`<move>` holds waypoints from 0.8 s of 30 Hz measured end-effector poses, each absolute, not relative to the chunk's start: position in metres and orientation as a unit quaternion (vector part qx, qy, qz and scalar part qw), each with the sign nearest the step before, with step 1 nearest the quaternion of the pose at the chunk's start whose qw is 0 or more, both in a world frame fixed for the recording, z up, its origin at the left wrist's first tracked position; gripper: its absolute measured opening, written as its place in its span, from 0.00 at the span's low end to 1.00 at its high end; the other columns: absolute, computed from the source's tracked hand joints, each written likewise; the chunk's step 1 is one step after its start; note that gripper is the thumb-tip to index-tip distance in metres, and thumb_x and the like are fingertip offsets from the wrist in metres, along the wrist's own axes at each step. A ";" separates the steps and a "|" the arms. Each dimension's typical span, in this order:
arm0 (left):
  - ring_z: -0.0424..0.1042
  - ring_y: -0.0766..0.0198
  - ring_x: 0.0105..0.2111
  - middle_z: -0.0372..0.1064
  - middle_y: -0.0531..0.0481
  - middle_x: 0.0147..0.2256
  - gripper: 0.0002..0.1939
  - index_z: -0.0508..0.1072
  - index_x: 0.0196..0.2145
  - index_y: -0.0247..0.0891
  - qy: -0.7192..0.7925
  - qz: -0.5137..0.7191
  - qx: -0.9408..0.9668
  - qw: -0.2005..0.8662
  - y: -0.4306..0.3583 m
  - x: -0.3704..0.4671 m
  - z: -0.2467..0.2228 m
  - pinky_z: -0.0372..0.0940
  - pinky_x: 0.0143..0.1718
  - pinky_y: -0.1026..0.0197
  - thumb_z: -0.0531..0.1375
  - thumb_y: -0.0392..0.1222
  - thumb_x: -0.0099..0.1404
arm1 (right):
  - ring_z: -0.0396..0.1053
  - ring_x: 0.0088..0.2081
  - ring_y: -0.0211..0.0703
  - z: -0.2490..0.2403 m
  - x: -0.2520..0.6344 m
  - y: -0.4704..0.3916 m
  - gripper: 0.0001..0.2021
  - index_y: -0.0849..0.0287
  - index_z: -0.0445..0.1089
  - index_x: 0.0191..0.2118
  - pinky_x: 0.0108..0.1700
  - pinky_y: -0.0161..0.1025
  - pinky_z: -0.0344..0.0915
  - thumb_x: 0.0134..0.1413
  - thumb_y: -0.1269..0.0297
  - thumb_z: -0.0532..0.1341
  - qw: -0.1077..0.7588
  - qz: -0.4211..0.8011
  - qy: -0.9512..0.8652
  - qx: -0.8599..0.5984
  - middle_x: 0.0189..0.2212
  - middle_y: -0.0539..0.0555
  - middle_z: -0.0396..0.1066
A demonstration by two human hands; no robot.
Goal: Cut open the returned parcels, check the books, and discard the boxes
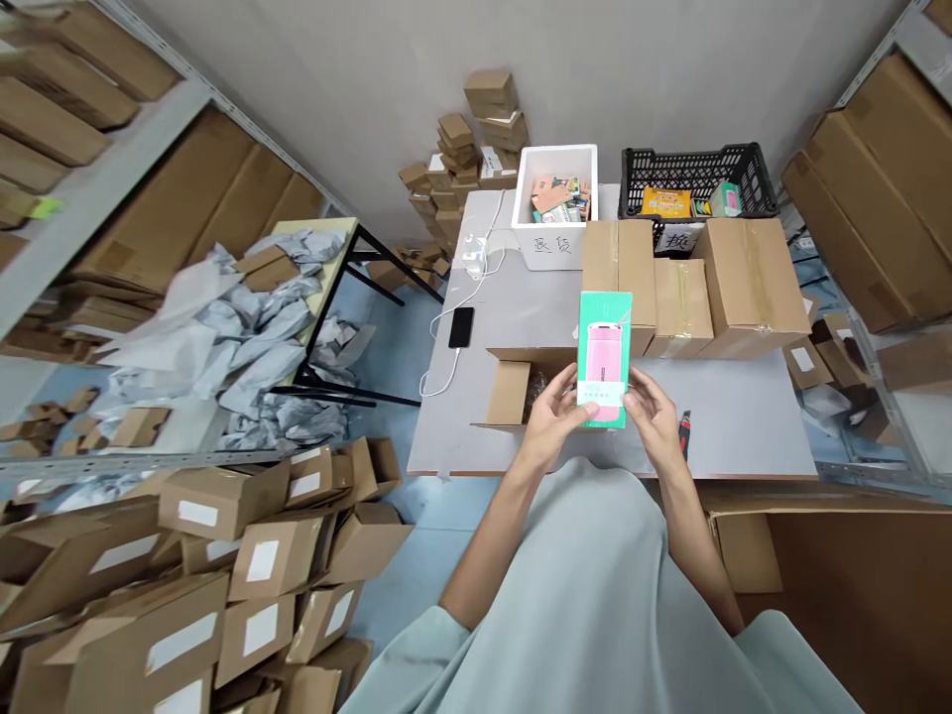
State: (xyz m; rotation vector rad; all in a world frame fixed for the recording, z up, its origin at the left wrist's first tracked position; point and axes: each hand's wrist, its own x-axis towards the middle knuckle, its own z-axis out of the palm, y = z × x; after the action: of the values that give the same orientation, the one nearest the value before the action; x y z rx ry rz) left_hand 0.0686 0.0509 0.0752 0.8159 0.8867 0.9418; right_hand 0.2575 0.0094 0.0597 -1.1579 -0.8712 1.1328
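A green box with a pink device pictured on it is held upright between my two hands above the front of the grey table. My left hand grips its lower left side, thumb on the front face. On the lower right edge, the thumb and fingers of my right hand press against the box. Behind and left of the green box, an open cardboard box sits on the table, partly hidden by it and by my left hand. A red and black cutter lies right of my right hand.
Closed cardboard boxes stand behind at the right, near a black crate and a white bin. A phone with a cable lies left on the table. A large open carton is at lower right; many boxes fill the lower left.
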 end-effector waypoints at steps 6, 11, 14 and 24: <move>0.75 0.42 0.67 0.74 0.39 0.69 0.42 0.78 0.67 0.44 0.375 0.441 0.376 0.724 0.051 0.070 0.086 0.77 0.62 0.47 0.83 0.56 0.60 | 0.78 0.69 0.62 0.064 0.257 0.009 0.32 0.51 0.78 0.64 0.71 0.58 0.75 0.61 0.40 0.77 0.624 0.510 -0.343 -0.482 0.66 0.62 0.81; 0.81 0.48 0.56 0.79 0.43 0.61 0.35 0.76 0.63 0.48 0.335 0.393 0.279 0.810 0.052 0.064 0.081 0.79 0.50 0.52 0.81 0.56 0.63 | 0.77 0.68 0.65 0.063 0.257 0.014 0.36 0.52 0.78 0.63 0.69 0.57 0.76 0.61 0.31 0.73 0.602 0.552 -0.330 -0.474 0.66 0.62 0.80; 0.83 0.51 0.51 0.80 0.46 0.56 0.38 0.73 0.62 0.51 0.313 0.365 0.252 0.840 0.054 0.058 0.076 0.78 0.47 0.53 0.82 0.50 0.59 | 0.78 0.67 0.64 0.062 0.257 0.016 0.36 0.51 0.79 0.64 0.69 0.56 0.76 0.61 0.30 0.72 0.584 0.564 -0.336 -0.478 0.65 0.61 0.81; 0.80 0.50 0.58 0.78 0.46 0.58 0.34 0.71 0.57 0.49 0.346 0.414 0.311 0.782 0.055 0.063 0.065 0.78 0.52 0.52 0.82 0.53 0.62 | 0.75 0.71 0.61 0.065 0.268 0.026 0.35 0.47 0.77 0.72 0.74 0.59 0.73 0.67 0.36 0.72 0.543 0.466 -0.419 -0.559 0.73 0.59 0.75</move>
State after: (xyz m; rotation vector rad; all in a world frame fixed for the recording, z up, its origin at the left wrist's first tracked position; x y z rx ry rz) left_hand 0.0633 0.0551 0.0653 0.6718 0.7471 0.8936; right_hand 0.2682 0.0262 0.0645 -1.3264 -0.9958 1.1066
